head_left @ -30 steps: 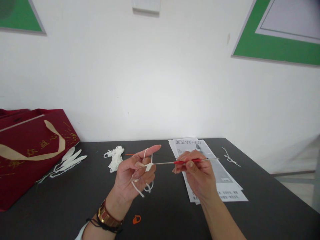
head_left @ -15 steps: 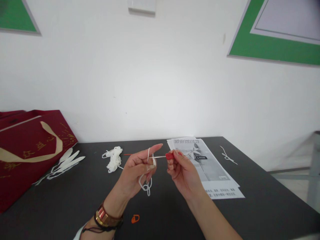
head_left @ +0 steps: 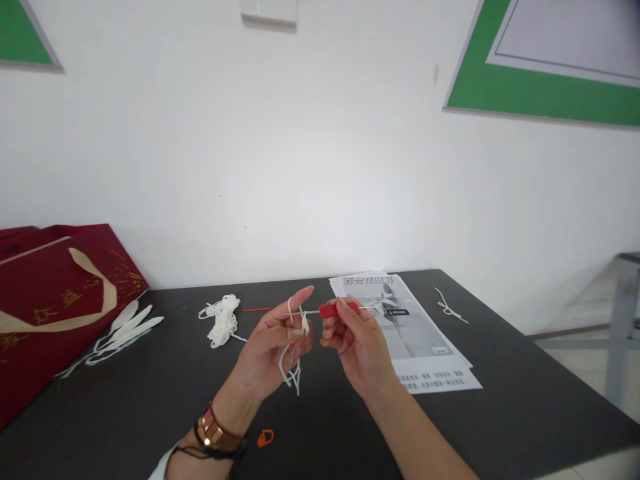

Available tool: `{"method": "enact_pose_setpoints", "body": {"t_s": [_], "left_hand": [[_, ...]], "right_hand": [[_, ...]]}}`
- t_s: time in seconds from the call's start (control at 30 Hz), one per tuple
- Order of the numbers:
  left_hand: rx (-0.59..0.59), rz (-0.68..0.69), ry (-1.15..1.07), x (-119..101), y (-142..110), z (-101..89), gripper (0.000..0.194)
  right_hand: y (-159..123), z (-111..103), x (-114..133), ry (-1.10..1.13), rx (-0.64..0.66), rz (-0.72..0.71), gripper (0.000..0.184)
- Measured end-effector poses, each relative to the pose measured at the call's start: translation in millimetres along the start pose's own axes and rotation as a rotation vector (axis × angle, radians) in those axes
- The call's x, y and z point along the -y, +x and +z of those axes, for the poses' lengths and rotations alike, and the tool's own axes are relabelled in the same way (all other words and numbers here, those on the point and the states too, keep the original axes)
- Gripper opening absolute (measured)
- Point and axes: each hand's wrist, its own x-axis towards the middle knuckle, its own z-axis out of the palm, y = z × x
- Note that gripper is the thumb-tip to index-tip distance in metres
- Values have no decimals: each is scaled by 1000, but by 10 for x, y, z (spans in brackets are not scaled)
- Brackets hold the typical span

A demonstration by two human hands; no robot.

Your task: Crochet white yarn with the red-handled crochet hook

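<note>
Two hands at work, just below the centre of the frame, over a black table [head_left: 320, 427]. Left hand [head_left: 267, 347]: index finger stretched out, white yarn [head_left: 305, 325] looped over it, thumb and the fingers below pinching the little knotted part. Right hand [head_left: 364, 341]: thumb and fingers closed on the red grip of a crochet hook [head_left: 328, 311], its metal shaft reaching left to the yarn. Cannot tell whether the hook's head sits inside a loop; too small.

Risks, as judged. Loop may slide off the shaft if the hook tilts or backs out too far. Should the raised index finger dip, the strand would slacken and the head could miss it or split it. A loose pinch would let the knot twist. Loose ends dangle beneath the left fingers; one could get caught up with the working strand.

Left of centre, a tangled yarn hank [head_left: 223, 321] trails a strand towards the left hand; a snag there would jerk the tension. Lower centre, an orange stitch marker [head_left: 262, 441] lies near the left wrist, easily brushed aside by the forearm. Printed sheets [head_left: 415, 341] lie beyond the right hand, partly covered by it.
</note>
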Motion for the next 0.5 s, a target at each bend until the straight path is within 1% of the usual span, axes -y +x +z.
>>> {"method": "enact_pose_setpoints", "body": {"t_s": [0.07,0.27,0.4,0.5], "left_hand": [[3,6,1,-4,2,-8,48],[2,-70,5,-3,9,-47,46],[23,-60,-26,-12,11,-42,45],[21,-46,10,-35,10,-41,46]], "right_hand": [[-1,0,2,3,-4,2,19],[-1,-2,-4,3,-1,32,20],[-15,5,-16,-13,25,6,19],[-24,14,-23,-10,40,11,19]]}}
